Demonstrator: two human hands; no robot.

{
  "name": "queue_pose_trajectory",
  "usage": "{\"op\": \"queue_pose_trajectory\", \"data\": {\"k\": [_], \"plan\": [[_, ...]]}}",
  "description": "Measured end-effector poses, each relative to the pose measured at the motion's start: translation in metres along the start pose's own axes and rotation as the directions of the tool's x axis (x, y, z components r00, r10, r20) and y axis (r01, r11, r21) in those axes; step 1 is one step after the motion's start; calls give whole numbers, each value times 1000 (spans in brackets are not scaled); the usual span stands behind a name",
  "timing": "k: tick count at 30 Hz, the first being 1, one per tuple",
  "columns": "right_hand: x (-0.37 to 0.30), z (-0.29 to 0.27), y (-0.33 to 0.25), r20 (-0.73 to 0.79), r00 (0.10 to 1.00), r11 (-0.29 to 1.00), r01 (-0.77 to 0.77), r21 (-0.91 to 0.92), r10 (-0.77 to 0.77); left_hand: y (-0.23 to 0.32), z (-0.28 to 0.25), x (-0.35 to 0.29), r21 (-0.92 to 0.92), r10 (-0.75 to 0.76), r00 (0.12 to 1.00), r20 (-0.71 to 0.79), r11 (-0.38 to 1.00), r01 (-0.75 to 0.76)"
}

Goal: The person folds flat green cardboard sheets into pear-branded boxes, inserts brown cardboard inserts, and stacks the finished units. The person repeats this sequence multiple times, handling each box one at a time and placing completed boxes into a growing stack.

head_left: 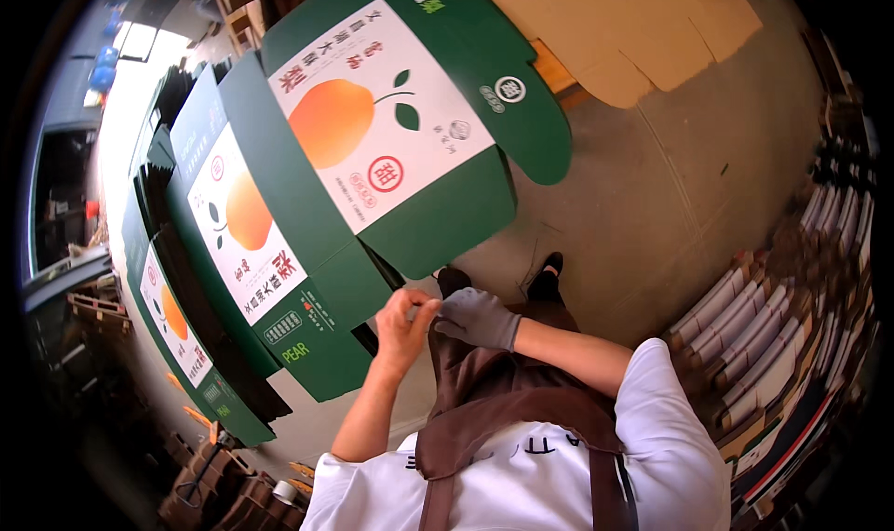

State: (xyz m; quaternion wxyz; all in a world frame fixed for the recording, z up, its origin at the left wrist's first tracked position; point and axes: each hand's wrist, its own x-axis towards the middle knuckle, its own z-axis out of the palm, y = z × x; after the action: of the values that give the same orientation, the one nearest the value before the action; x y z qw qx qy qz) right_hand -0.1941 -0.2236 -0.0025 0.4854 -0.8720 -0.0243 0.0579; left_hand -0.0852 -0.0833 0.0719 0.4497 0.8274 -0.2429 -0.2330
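In front of my apron, my two hands meet. My left hand [400, 331] is bare, its fingers curled into a pinch against the fingertips of the other hand. A grey glove covers my right hand [480, 319], whose fingers are bent together toward the left. Whatever lies between the fingertips is too small or hidden to make out. Just beyond my hands lies a green printed cardboard box blank [433, 233] with a white panel and an orange pear picture. A second green blank [247, 252] with a similar panel adjoins it on the left.
More green blanks [168, 317] stand in a stack farther left. Brown cardboard [633, 28] lies at the far right on a wooden support. Bundled flat cardboard [745, 336] fills the right side. Grey floor [652, 187] shows between them, and brown cartons [251, 503] sit at lower left.
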Motion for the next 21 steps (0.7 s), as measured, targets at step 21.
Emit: {"op": "queue_pose_trajectory", "data": {"k": [21], "plan": [[-195, 170, 303, -23, 286, 164, -480, 862, 958, -378, 457, 384, 830, -38, 984, 171, 545, -123]]}}
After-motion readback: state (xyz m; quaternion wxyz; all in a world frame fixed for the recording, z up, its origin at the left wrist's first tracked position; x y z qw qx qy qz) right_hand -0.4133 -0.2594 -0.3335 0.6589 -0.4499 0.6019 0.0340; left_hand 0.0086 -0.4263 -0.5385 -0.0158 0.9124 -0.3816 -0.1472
